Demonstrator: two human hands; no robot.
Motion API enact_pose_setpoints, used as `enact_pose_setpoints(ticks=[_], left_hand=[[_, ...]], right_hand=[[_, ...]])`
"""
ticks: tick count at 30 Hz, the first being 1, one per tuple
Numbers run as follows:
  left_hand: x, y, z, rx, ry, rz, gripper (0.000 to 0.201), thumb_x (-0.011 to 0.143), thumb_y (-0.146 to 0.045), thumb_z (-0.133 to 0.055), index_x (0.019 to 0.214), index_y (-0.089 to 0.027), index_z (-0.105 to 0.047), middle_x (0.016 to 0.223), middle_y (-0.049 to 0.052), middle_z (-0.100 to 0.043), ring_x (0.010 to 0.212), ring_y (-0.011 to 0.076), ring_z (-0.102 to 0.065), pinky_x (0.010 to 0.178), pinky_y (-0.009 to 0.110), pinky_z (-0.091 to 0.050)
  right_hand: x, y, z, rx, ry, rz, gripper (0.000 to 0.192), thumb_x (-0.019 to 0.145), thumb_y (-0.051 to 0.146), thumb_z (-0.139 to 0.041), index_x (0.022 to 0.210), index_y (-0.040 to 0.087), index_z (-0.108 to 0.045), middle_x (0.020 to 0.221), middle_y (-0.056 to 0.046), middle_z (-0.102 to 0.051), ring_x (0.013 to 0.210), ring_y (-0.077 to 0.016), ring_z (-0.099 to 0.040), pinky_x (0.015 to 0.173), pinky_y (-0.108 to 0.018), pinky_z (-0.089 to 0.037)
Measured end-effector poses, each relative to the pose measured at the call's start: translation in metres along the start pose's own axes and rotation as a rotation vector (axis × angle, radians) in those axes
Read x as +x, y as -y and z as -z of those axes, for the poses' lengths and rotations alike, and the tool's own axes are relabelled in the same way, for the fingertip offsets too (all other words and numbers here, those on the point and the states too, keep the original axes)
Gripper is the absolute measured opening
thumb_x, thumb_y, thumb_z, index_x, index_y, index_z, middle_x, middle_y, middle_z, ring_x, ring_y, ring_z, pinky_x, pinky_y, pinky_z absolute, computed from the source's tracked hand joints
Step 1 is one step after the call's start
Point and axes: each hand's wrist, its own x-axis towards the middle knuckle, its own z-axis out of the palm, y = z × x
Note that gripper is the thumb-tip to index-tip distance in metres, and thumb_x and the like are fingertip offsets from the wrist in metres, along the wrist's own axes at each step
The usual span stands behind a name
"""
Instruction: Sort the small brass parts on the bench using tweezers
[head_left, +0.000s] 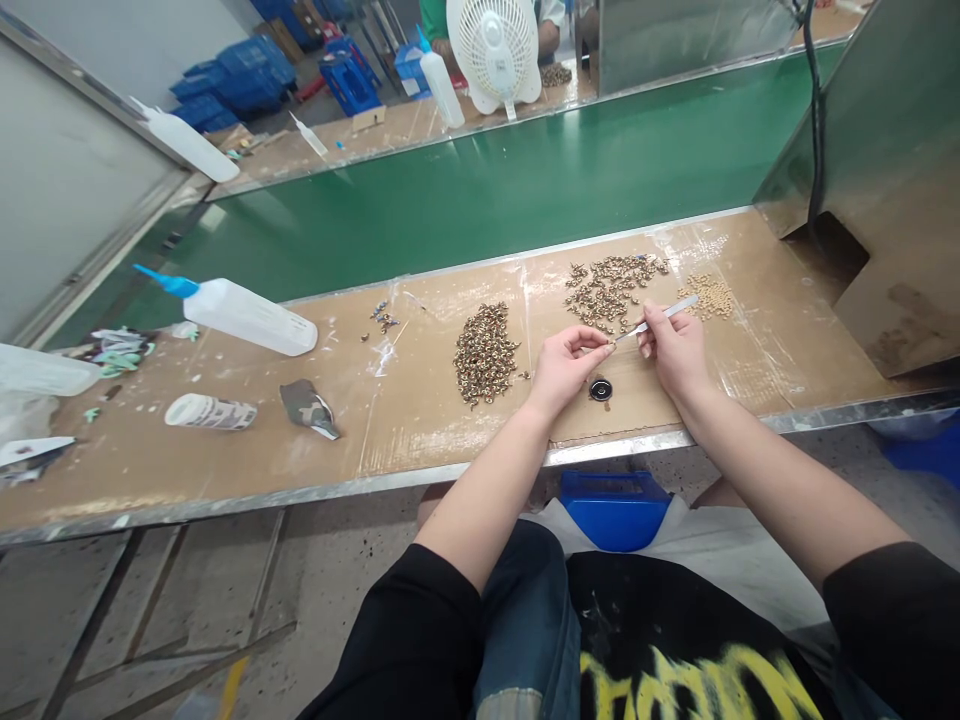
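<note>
My left hand [568, 366] is closed in a pinch, with a tiny metal part [611, 343] at its fingertips. Slim silver tweezers [660, 317] rest in the closed fingers of my right hand [675, 350], their tip meeting the part at my left fingertips. Just below, a small round black dish [600, 388] sits on the cardboard. Left of my hands lies a dense pile of small gold-and-dark metal parts [486, 355]. A looser spread of similar parts [611, 285] is beyond my fingers. Tiny pale beads [709, 297] lie beyond my right hand.
On the cardboard-covered bench [405, 430] to the left are a blue-tipped squeeze bottle [251, 318], a white tub [210, 412] and a camouflage scrap [308, 406]. A green belt [450, 210] runs behind. A metal housing [900, 200] rises right; a fan [495, 50] stands across, before a person.
</note>
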Motion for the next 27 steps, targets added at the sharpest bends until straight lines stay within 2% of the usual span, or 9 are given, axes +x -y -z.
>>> enact_pose_setpoints(ticks=[6, 14, 21, 27], left_hand=[[-0.0011, -0.0008, 0.0005, 0.078, 0.015, -0.038, 0.02, 0.086, -0.033, -0.082, 0.098, -0.018, -0.074, 0.098, 0.004, -0.075, 0.057, 0.0049, -0.047, 0.055, 0.021, -0.039], [-0.0022, 0.0015, 0.0009, 0.169, -0.02, -0.082, 0.017, 0.09, -0.031, -0.078, 0.102, -0.02, -0.075, 0.101, 0.004, -0.075, 0.057, 0.0053, -0.045, 0.056, 0.021, -0.04], [-0.0033, 0.0001, 0.0011, 0.238, 0.011, -0.107, 0.022, 0.092, -0.029, -0.076, 0.112, -0.021, -0.078, 0.103, 0.004, -0.077, 0.055, 0.0046, -0.043, 0.059, 0.022, -0.044], [-0.0038, 0.0009, 0.0005, 0.256, 0.011, -0.12, 0.019, 0.092, -0.029, -0.074, 0.109, -0.021, -0.079, 0.102, 0.004, -0.077, 0.057, 0.0053, -0.046, 0.062, 0.023, -0.045]], right_hand=[[0.0036, -0.003, 0.0015, 0.093, -0.069, -0.083, 0.051, 0.075, 0.068, -0.086, 0.068, 0.02, -0.07, 0.048, 0.003, -0.057, 0.037, -0.0069, -0.045, 0.038, -0.02, -0.03], [0.0006, -0.0043, 0.001, 0.065, 0.005, -0.029, 0.048, 0.081, 0.065, -0.085, 0.07, 0.02, -0.07, 0.05, 0.004, -0.058, 0.038, -0.0069, -0.047, 0.038, -0.02, -0.033], [0.0002, -0.0054, 0.0013, 0.008, 0.006, -0.025, 0.05, 0.082, 0.067, -0.082, 0.072, 0.02, -0.069, 0.052, 0.003, -0.059, 0.039, -0.0074, -0.048, 0.039, -0.021, -0.034], [-0.0002, -0.0039, 0.0007, -0.019, 0.012, -0.029, 0.051, 0.082, 0.069, -0.08, 0.072, 0.021, -0.068, 0.052, 0.003, -0.059, 0.039, -0.0081, -0.047, 0.039, -0.022, -0.034]])
